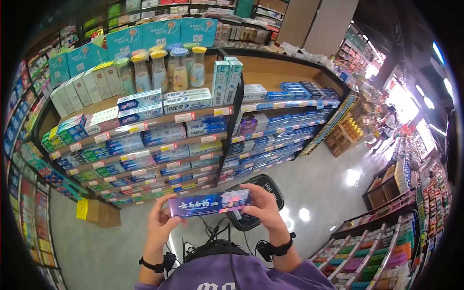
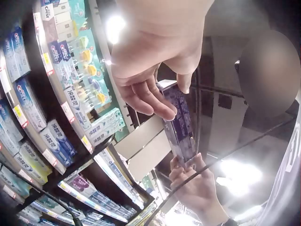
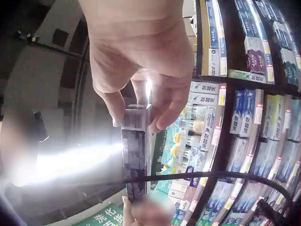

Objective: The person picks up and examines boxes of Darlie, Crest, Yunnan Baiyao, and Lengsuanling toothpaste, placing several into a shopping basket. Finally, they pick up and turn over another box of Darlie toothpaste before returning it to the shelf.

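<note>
A long blue and purple toothpaste box (image 1: 210,203) is held level in front of the body, its printed face toward the head camera. The left hand (image 1: 160,222) grips its left end, thumb below and fingers behind. At the right end, the right hand (image 1: 265,208) pinches the box between thumb and fingers. In the left wrist view the box (image 2: 178,125) shows its dark side, with the left hand (image 2: 155,61) at the near end and the right hand (image 2: 200,190) at the far end. The right wrist view shows the right hand (image 3: 141,70) on the box's barcode end (image 3: 135,117).
Shelves of toothpaste boxes (image 1: 166,133) curve across the front, with capped bottles (image 1: 179,72) on top. A black basket (image 1: 270,188) stands on the floor behind the right hand. A cardboard box (image 1: 104,215) is at the left, and a rack of colourful packs (image 1: 372,256) at the right.
</note>
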Demonstrator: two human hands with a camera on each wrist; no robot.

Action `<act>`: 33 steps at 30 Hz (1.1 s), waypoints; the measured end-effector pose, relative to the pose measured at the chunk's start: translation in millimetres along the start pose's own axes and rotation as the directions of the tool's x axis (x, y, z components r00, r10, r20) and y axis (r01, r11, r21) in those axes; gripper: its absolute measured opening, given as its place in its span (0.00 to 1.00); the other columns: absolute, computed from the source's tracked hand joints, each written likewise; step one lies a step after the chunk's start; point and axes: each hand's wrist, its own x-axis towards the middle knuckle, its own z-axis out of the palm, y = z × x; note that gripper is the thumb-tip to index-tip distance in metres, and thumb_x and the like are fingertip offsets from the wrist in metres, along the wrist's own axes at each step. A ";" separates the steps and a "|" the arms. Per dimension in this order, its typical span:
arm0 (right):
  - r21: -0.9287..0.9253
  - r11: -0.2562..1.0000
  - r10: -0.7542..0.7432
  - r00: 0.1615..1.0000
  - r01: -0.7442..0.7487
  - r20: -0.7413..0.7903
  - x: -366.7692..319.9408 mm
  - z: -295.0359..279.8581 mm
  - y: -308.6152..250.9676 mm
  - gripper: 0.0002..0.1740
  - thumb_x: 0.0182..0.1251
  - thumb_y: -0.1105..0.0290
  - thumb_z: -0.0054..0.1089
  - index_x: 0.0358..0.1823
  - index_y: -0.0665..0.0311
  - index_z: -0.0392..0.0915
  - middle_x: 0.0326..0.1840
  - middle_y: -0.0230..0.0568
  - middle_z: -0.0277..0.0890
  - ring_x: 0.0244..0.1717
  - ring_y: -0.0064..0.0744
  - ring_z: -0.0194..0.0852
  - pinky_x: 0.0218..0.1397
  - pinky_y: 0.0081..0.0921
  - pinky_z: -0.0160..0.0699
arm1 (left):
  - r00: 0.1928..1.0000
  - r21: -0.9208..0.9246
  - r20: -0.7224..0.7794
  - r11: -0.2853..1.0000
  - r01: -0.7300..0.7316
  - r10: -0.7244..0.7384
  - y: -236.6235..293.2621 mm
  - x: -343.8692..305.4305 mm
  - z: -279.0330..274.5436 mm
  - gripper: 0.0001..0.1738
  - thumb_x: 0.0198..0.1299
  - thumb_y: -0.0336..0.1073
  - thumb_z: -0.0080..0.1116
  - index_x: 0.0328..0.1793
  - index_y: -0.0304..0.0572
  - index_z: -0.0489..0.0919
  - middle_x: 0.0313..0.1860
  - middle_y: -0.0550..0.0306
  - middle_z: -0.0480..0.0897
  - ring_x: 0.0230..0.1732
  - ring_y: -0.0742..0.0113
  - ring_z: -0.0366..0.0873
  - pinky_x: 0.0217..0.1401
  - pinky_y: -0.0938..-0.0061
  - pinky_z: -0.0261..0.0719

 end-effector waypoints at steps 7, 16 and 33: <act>0.023 0.999 -0.023 0.993 0.026 -0.118 -49.6 -59.5 0.0 0.36 0.61 0.81 0.70 0.72 0.68 0.70 0.60 0.43 0.80 0.57 0.28 0.80 0.61 0.27 0.80 | 0.991 0.052 0.100 0.995 0.085 -0.090 -27.5 11.4 53.2 0.37 0.62 0.27 0.70 0.76 0.34 0.67 0.48 0.47 0.87 0.43 0.59 0.88 0.46 0.64 0.88; -0.014 1.000 -0.028 0.923 0.024 -0.383 -152.1 -144.5 -27.3 0.35 0.63 0.78 0.72 0.73 0.67 0.70 0.57 0.41 0.81 0.56 0.28 0.81 0.58 0.25 0.81 | 0.921 0.139 0.324 0.974 0.179 -0.216 -81.0 37.3 174.1 0.36 0.63 0.29 0.69 0.76 0.37 0.67 0.47 0.48 0.87 0.44 0.59 0.88 0.47 0.65 0.87; 0.029 0.988 -0.083 0.688 0.150 -0.721 -252.7 -257.3 -70.8 0.34 0.64 0.81 0.69 0.70 0.70 0.66 0.61 0.54 0.79 0.49 0.36 0.85 0.45 0.27 0.87 | 0.737 0.227 0.571 0.932 0.283 -0.363 -144.5 91.1 357.3 0.34 0.67 0.31 0.67 0.77 0.42 0.66 0.44 0.47 0.88 0.42 0.65 0.86 0.49 0.70 0.82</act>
